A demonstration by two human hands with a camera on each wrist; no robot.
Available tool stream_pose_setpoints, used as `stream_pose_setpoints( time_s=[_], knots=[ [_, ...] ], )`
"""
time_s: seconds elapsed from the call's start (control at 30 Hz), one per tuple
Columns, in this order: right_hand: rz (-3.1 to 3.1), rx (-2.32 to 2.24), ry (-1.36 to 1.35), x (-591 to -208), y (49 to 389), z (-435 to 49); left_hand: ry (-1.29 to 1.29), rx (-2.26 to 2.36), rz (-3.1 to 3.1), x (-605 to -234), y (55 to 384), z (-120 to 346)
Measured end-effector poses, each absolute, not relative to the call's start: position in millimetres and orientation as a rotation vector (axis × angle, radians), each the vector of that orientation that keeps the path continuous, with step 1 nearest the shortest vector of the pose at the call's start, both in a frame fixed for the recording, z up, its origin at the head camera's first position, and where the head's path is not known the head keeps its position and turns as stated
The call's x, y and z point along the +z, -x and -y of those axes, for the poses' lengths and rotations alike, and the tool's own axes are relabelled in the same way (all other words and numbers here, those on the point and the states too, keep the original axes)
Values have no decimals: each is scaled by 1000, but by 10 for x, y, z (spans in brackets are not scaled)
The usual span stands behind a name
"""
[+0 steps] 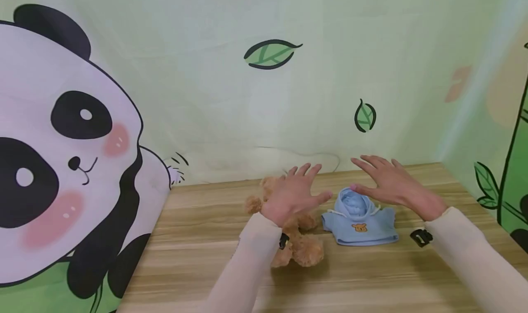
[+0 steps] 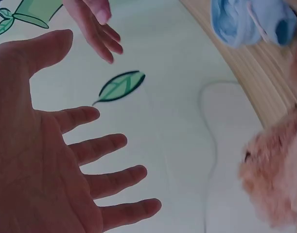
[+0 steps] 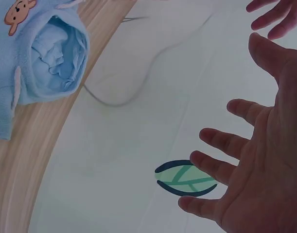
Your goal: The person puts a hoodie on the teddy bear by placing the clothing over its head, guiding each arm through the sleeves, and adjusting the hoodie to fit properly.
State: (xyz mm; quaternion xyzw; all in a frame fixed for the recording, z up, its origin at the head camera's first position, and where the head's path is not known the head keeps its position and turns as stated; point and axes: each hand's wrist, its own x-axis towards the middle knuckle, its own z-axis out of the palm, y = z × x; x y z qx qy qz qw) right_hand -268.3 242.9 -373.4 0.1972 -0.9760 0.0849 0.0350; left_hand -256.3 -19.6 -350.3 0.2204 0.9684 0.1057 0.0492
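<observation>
Both hands hover above the table with fingers spread and nothing held. In the head view my left hand [image 1: 293, 191] is over a brown teddy bear [image 1: 307, 250], hiding much of its head and body. The bear lies on its back or side; which one, I cannot tell. To its right a small light-blue hoodie [image 1: 365, 228] lies flat, with a bear patch on the chest and white drawstrings. Above and right of the hoodie's hood is my right hand [image 1: 387, 182], apart from the cloth. The right wrist view shows the hood opening [image 3: 56, 58] with crumpled blue fabric inside.
The wooden table [image 1: 198, 258] ends at a pale green wall cloth [image 1: 198, 97] printed with leaves. A large printed panda [image 1: 95, 166] covers the left side. Black wrist straps with buckles [image 1: 420, 237] show at the cream sleeves.
</observation>
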Motion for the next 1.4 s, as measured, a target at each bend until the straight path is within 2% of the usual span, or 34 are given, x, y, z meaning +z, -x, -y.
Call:
stream_pose_setpoints(
  time_s=[0.4,1.03,1.4],
  knots=[
    [3010,244,-598,-3858,2671,-2612,-615,361,-2988,-3653,2579,-183],
    [3107,399,-533,-4184,2805,-2852,-371,518,-2921,-3885,2732,-665],
    [3125,483,-551,-4408,2913,-2892,-194,475,-2948,-4201,2855,-771]
  ],
)
